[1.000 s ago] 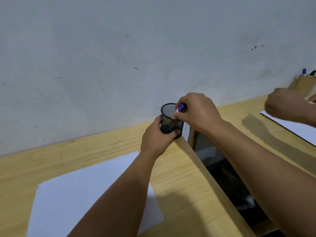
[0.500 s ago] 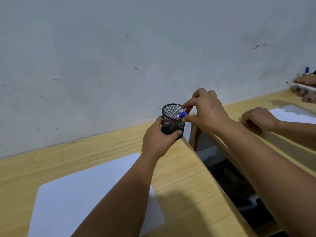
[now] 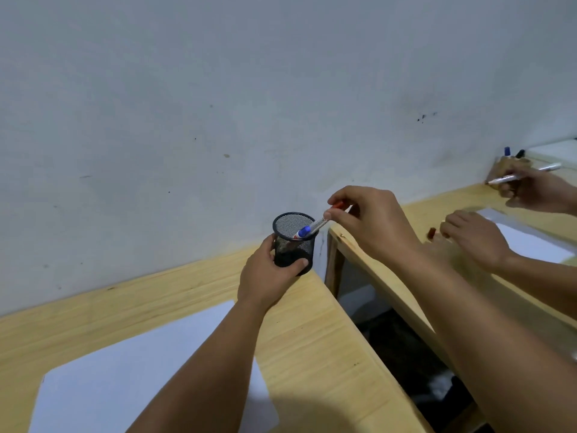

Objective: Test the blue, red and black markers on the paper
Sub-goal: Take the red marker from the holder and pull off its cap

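Note:
A black mesh pen cup (image 3: 288, 247) stands at the far right corner of the wooden table (image 3: 315, 348), and my left hand (image 3: 268, 278) is wrapped around it. My right hand (image 3: 373, 225) pinches a white marker with a blue cap (image 3: 308, 229), tilted, with the capped end over the cup's rim. A red marker end (image 3: 337, 205) pokes out between the same fingers. White paper (image 3: 131, 373) lies on the table near me, partly under my left forearm. What sits in the cup's bottom is too dark to tell.
A grey wall runs close behind the table. A gap with dark floor (image 3: 402, 348) separates it from a second table (image 3: 437, 204) at right. There another person's hands (image 3: 477, 242) work over a paper (image 3: 527, 242), one holding markers (image 3: 502, 179) near a wooden holder (image 3: 507, 164).
My right hand has risen up and to the right, drawing the blue-capped marker out of the cup, with a red marker now showing. My left hand stays on the cup.

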